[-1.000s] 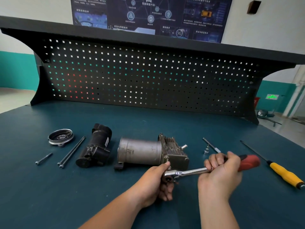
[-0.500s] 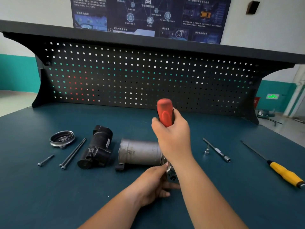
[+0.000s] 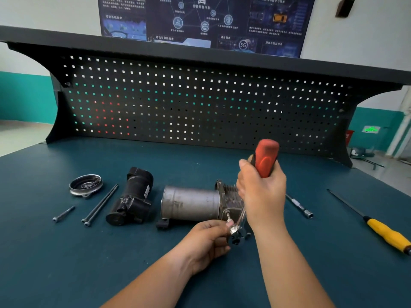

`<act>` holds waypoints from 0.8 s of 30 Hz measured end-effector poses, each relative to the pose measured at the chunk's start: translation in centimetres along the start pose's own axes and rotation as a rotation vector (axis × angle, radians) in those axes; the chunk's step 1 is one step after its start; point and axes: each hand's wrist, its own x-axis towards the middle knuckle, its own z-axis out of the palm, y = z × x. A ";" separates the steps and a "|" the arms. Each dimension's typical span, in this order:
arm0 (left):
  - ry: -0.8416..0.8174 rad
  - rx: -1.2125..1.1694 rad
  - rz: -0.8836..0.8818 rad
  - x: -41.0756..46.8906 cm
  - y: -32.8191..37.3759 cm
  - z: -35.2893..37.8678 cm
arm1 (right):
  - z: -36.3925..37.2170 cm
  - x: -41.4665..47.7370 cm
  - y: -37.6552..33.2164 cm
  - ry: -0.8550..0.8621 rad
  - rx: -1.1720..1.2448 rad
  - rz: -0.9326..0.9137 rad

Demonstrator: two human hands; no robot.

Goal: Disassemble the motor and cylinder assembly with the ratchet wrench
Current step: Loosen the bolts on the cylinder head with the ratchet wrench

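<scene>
Motor and cylinder assembly [image 3: 191,203] lies on its side mid-tabletop [image 3: 200,165], grey can to the left and finned end to the right. It is metal, so likely heavy, rigid and slow to shift. Right hand [image 3: 262,192] has its grip wrapped round the red handle of the ratchet wrench [image 3: 265,158], which is raised upright. Left hand [image 3: 206,238] pinches the wrench head at a near-side bolt [image 3: 228,215]. Best steadied by the finned end — the smooth can looks slippery.

A black perforated metal pegboard [image 3: 200,107] rises behind a dark teal workbench top [image 3: 66,274]. Above the pegboard a dark blue printed poster [image 3: 200,18] hangs on a white wall [image 3: 44,14]. A teal painted band [image 3: 24,96] and pale floor [image 3: 17,134] show left of it.
</scene>
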 end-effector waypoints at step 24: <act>0.002 -0.078 -0.001 -0.1 0.3 -0.2 | -4.2 0.2 0.9 0.534 0.438 0.111</act>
